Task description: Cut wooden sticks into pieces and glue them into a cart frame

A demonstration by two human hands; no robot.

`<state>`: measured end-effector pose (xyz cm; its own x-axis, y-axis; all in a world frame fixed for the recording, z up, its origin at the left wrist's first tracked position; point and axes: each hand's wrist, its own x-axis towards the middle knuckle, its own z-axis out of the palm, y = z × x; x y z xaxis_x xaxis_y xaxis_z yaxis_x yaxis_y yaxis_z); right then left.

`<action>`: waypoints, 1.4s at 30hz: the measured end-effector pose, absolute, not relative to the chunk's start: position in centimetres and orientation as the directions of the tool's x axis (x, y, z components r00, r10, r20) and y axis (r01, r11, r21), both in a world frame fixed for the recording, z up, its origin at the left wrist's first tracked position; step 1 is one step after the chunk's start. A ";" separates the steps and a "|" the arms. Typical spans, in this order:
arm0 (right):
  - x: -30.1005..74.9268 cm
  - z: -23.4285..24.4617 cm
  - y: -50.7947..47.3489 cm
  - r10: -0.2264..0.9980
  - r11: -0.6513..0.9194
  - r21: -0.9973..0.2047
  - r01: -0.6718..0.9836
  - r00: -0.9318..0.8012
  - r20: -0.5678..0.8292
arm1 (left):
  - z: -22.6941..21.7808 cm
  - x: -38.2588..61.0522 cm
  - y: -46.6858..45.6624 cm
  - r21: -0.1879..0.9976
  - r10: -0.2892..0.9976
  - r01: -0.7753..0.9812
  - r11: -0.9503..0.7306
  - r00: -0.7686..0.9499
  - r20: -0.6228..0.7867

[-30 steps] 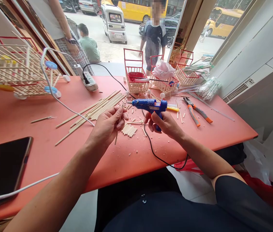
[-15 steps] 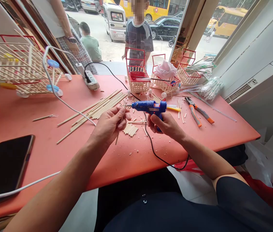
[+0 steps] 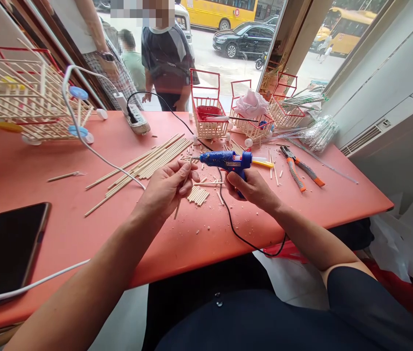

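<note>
My right hand (image 3: 248, 187) is wrapped round the handle of a blue glue gun (image 3: 223, 159), with a clear glue stick in its back end. The nozzle points left and meets, or nearly meets, the top of a thin wooden stick (image 3: 179, 202). That stick is pinched in the fingers of my left hand (image 3: 169, 187), its lower end sticking out below them. Just beyond my hands lie a short row of cut sticks (image 3: 198, 195) and a bundle of long wooden sticks (image 3: 162, 158).
Small stick baskets on wheels (image 3: 209, 127) stand at the back, a larger stick cart (image 3: 27, 105) at the left. Pliers (image 3: 296, 168) lie right, a phone (image 3: 7, 248) left. A power strip (image 3: 137, 121) and cables cross the pink table (image 3: 177, 253). People stand beyond the window.
My hands, the glue gun and the stick stay almost in place. Outside the window, a person has moved left and closer.
</note>
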<state>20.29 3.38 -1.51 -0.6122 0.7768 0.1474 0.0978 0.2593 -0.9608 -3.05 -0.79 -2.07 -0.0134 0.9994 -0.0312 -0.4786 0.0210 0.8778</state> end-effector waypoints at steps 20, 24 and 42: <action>20.2 -1.6 3.3 0.789 0.210 -0.975 0.070 -0.602 0.127 | -2.2 -3.1 -0.8 0.870 0.999 -0.492 0.032 0.013 -0.030; 20.1 -1.8 3.2 0.792 0.164 -0.986 0.029 -0.599 0.114 | -1.9 -3.0 -0.9 0.870 0.999 -0.490 0.046 0.000 -0.053; 20.2 -2.3 3.4 0.802 0.187 -0.981 0.050 -0.584 0.123 | -2.4 -3.1 -0.7 0.860 1.000 -0.510 0.020 0.000 -0.023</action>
